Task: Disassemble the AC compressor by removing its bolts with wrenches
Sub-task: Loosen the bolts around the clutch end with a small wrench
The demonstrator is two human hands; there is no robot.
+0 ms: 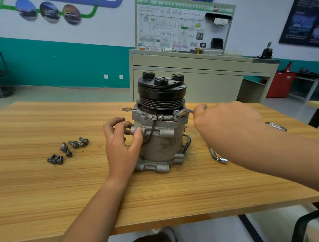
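Steel wrench [183, 112]: pinched at its handle end by the right hand [225, 123], its head seated on a bolt at the right side of the compressor's upper flange, just under the pulley.
Right hand: closed on the wrench handle, thumb tip forward; the arm reaches in from the right so the handle has room to swing outward over bare table.
Left hand [121, 143]: fingers curled and pressed against the left side of the AC compressor [159, 124], thumb on a cast boss; my guess is it braces the body against the turning force.
AC compressor: upright near the middle of the wooden table [46, 196], black pulley on top, mounting feet flat on the wood.
Loose bolts [67, 150]: lying in two small clusters left of the left hand, well apart from the compressor, likely parked clear of the work.
Second wrench [217, 156]: flat on the table right of the compressor, partly hidden under the right forearm.
Room to move: open tabletop in front and to the left; the near table edge is well clear of the compressor, while the right edge lies close beyond the arm.
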